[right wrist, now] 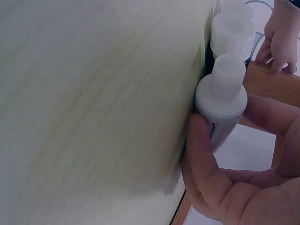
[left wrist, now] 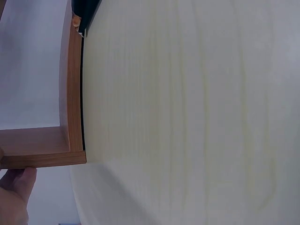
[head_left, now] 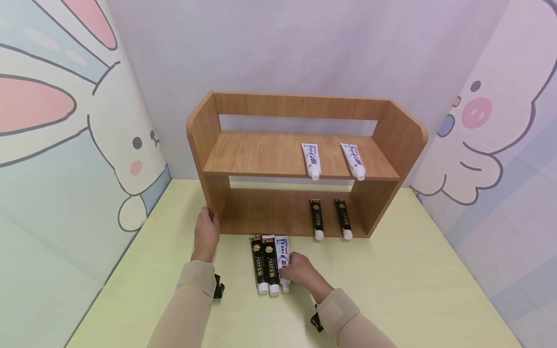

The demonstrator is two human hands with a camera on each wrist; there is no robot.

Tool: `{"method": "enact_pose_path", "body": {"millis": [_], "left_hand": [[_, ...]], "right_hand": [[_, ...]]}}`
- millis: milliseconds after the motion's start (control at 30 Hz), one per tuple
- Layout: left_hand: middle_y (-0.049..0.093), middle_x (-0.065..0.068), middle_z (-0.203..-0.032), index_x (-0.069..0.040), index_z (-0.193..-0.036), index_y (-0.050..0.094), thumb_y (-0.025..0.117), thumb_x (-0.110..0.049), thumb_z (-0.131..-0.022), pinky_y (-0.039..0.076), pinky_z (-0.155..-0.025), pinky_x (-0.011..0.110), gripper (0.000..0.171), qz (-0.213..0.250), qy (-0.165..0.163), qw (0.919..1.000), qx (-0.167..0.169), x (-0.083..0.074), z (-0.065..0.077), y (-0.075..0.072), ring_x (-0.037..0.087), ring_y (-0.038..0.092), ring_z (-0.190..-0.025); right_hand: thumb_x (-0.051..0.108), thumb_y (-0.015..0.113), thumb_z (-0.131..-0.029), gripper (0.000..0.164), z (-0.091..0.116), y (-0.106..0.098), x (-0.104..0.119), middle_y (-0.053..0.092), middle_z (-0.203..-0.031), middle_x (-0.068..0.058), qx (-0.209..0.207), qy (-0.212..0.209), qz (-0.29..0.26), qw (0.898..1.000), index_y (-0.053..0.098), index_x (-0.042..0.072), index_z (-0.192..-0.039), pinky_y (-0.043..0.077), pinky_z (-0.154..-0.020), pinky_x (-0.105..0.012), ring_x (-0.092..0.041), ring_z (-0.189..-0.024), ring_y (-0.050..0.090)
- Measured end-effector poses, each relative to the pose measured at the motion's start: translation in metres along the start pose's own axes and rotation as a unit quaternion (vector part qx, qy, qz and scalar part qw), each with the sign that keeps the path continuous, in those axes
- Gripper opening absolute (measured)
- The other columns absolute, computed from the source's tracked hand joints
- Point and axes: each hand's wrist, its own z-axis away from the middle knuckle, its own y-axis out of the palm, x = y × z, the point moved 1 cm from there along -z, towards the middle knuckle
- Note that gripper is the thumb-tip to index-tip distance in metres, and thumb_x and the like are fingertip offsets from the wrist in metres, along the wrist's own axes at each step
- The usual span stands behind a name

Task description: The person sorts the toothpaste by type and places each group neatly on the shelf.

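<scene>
My right hand pinches a white toothpaste tube between thumb and fingers. Its white cap and shoulder point toward the camera in the right wrist view. Two black toothpaste tubes lie alongside it on the table: the nearer one and the outer one, caps toward me. My left hand grips the lower front edge of the left side panel of a wooden shelf; in the left wrist view, fingertips show against that panel.
On the upper board lie two white toothpaste tubes, one left and one right. Below them, two black tubes, one left and one right, lie on the bottom board. The pale table meets cartoon-printed walls.
</scene>
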Motion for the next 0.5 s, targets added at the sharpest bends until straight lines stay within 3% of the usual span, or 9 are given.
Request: {"method": "enact_pose_path", "body": {"millis": [500], "left_hand": [[0.051, 0.025, -0.112, 0.005, -0.123, 0.042, 0.047, -0.010, -0.104, 0.049, -0.085, 0.053, 0.025, -0.003, 0.011, 0.9999, -0.008, -0.0003, 0.0012, 0.0000, 0.040, 0.056, -0.101]], "right_hand": [[0.005, 0.075, -0.076, 0.037, -0.0008, -0.0007, -0.0005, 0.056, -0.082, -0.011, 0.008, 0.009, -0.029, 1.000, 0.057, -0.008, -0.105, 0.050, -0.060, -0.035, -0.024, -0.073, 0.055]]}}
